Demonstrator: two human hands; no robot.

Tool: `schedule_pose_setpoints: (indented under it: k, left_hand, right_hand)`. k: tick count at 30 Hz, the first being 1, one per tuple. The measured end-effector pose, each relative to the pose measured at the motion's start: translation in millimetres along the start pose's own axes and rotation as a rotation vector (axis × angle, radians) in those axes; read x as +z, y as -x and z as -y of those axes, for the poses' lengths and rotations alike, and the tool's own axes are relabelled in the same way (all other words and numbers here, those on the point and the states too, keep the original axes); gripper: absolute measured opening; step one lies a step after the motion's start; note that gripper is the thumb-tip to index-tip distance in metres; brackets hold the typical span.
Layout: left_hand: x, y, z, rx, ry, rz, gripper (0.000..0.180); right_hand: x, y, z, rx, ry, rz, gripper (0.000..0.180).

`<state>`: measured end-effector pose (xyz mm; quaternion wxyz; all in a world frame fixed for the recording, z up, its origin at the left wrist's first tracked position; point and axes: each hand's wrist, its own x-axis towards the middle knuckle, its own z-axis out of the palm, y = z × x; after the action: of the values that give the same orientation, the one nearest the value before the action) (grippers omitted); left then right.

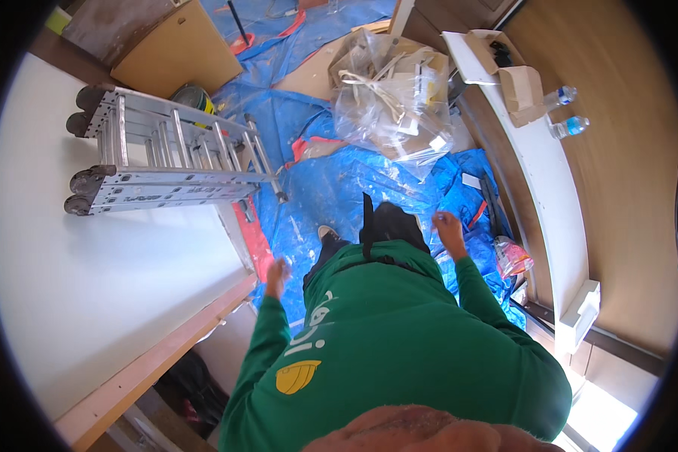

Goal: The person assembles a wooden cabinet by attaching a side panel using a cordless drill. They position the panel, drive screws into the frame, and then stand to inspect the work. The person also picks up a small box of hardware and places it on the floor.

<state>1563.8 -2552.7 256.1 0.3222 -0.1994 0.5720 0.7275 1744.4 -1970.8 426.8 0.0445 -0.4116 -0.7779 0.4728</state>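
Note:
I look straight down my green sweatshirt at a floor covered with a blue tarp (331,188). My left hand (277,277) hangs blurred beside my body, close to the edge of a white panel (113,271), and holds nothing that I can make out. My right hand (449,226) is raised a little over the tarp on the right, fingers loosely curled, nothing visibly in it. One shoe (327,233) shows below my dark trousers.
A folded aluminium ladder (166,162) leans on the white panel at the left. A clear plastic bag of scraps (391,102) lies ahead. At the right a white ledge (550,196) carries cardboard boxes (516,83) and two water bottles (565,113).

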Motion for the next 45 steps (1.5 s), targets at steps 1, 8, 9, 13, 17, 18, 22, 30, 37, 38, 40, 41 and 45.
schedule_pose_setpoints:
  k: [1,8,9,13,17,18,22,30,37,38,40,41,45]
  left_hand:
    - [-19.6,-46.4,-34.4,0.015,-0.100,-0.007,0.023]
    - [78.5,-168.7,-237.3,0.225,-0.129,-0.106,0.040]
    - [82.8,-177.1,-241.3,0.211,-0.143,-0.110,0.040]
    - [24.5,-177.8,-168.1,-0.026,-0.202,-0.130,0.035]
    - [63.9,-142.4,-133.3,-0.444,-0.421,-0.325,0.033]
    - [82.7,-124.6,-136.4,-0.530,-0.467,-0.343,0.033]
    - [112.7,-114.9,-127.8,-0.567,-0.446,-0.301,0.032]
    - [172.9,-201.6,-189.3,-0.368,-0.394,-0.342,0.029]
    - [171.6,-251.9,-261.9,-0.039,-0.575,-0.341,0.028]
    - [171.5,-259.6,-270.1,0.002,-0.597,-0.328,0.027]
    - [168.0,-273.7,-289.6,-0.084,-0.562,-0.289,0.027]
    - [169.7,-277.8,-300.5,-0.198,-0.485,-0.271,0.027]
    - [117.9,-305.3,-317.3,-0.487,-0.448,-0.179,0.038]
  right_hand:
    - [5.9,-13.6,58.0,-0.117,0.032,0.005,0.040]
    - [-18.3,21.7,454.7,-0.958,-0.482,-0.159,0.072]
    - [-36.9,14.4,487.6,-1.224,-0.362,-0.054,0.072]
    - [-74.2,-53.8,557.6,-1.711,-0.096,0.147,0.081]
    - [-58.2,-126.7,579.4,-1.678,-0.197,-0.104,0.075]
    - [-58.8,-152.7,586.7,-1.652,-0.212,-0.055,0.071]
    - [-82.8,-247.2,615.9,-1.549,-0.185,0.132,0.065]
    - [-84.2,-374.7,666.8,-1.539,-0.238,0.056,0.078]
    - [-50.0,-430.0,667.3,-1.419,-0.232,0.102,0.068]
    - [-45.9,-435.2,670.4,-1.401,-0.221,0.105,0.067]
    - [-34.4,-446.3,674.5,-1.366,-0.196,0.103,0.065]
    - [-28.2,-449.5,677.0,-1.352,-0.183,0.104,0.063]
    - [-9.2,-460.4,683.1,-1.243,-0.118,0.059,0.059]
